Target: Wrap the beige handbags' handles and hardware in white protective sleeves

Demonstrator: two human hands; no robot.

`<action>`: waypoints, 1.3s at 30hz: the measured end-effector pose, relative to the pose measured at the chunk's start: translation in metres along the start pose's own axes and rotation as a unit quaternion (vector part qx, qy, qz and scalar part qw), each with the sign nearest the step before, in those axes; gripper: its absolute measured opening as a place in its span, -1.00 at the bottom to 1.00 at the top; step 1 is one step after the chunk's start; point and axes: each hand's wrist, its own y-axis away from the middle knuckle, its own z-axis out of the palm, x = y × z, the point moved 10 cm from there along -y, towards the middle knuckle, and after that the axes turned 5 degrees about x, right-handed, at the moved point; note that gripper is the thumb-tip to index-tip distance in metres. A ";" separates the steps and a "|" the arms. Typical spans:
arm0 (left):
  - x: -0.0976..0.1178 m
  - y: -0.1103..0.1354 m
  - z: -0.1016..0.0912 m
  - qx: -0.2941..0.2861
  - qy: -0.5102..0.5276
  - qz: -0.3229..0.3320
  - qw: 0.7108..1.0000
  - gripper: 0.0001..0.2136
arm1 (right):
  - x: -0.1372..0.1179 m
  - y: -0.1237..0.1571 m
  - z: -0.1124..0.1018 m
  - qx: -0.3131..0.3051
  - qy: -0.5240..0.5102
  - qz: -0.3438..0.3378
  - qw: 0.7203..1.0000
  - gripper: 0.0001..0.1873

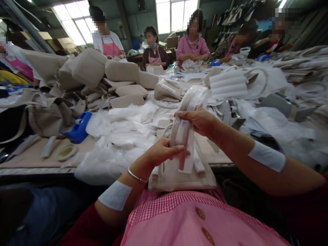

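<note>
Both hands grip a pale bag strap (182, 131) wrapped in translucent plastic, held upright in front of me. My right hand (201, 119) pinches it higher up, with loose plastic bunched above the fingers. My left hand (160, 150) holds its lower part, the thumb lying across the front and fingertips showing through the film. Below the hands a beige handbag (166, 179) lies at the table edge against my apron. White wrapping pieces rest on the bag. Whether the strap is joined to this bag I cannot tell.
White foam sheets (123, 133) are heaped to the left. A blue tape dispenser (79, 128) and a tape roll (67, 152) lie further left. Beige bags (89, 68) are piled behind. Several co-workers stand across the table, one in a checked shirt (192, 48).
</note>
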 end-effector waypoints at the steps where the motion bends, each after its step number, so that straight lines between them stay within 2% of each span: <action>1: 0.002 -0.001 0.001 0.010 0.008 -0.002 1.000 -0.66 | -0.002 -0.002 0.001 -0.002 0.002 -0.006 1.000 -0.80; 6: 0.005 -0.008 0.002 0.074 0.047 -0.017 0.996 -0.72 | -0.014 0.005 0.015 -0.032 0.021 -0.024 0.999 -0.83; 11: -0.002 -0.021 -0.004 0.126 0.068 -0.004 0.990 -0.83 | -0.002 0.019 0.020 -0.012 0.019 -0.010 1.000 -0.81; 16: -0.001 -0.029 -0.009 0.153 0.133 0.008 0.979 -0.81 | 0.013 0.023 0.014 -0.019 0.005 -0.002 1.000 -0.75; 22: 0.015 -0.021 -0.012 0.154 0.096 0.035 0.983 -0.82 | -0.004 0.020 0.000 -0.055 -0.037 -0.021 0.998 -0.59; 24: 0.013 -0.018 -0.015 0.163 0.097 0.041 0.981 -0.81 | -0.007 0.018 -0.007 -0.061 0.026 -0.034 0.997 -0.55; 26: 0.010 -0.017 -0.016 0.169 0.114 0.043 0.978 -0.80 | -0.009 0.015 -0.017 -0.039 0.159 -0.054 0.985 -0.52; 28: 0.007 -0.016 -0.015 0.169 0.133 0.037 0.976 -0.81 | -0.017 0.013 -0.025 0.002 0.309 -0.098 0.946 -0.44; 30: 0.009 -0.015 -0.013 0.168 0.135 0.027 0.976 -0.83 | -0.026 0.016 -0.023 0.021 0.399 -0.152 0.904 -0.38; 32: 0.014 -0.015 -0.014 0.179 0.100 0.023 0.978 -0.84 | -0.026 0.019 -0.013 0.006 0.414 -0.178 0.893 -0.41; 36: 0.019 -0.014 -0.020 0.210 0.016 0.014 0.977 -0.80 | -0.011 0.026 -0.002 -0.016 0.412 -0.167 0.896 -0.42; 39: 0.016 -0.013 -0.023 0.224 0.055 0.021 0.973 -0.86 | -0.004 0.023 -0.006 -0.012 0.374 -0.128 0.919 -0.39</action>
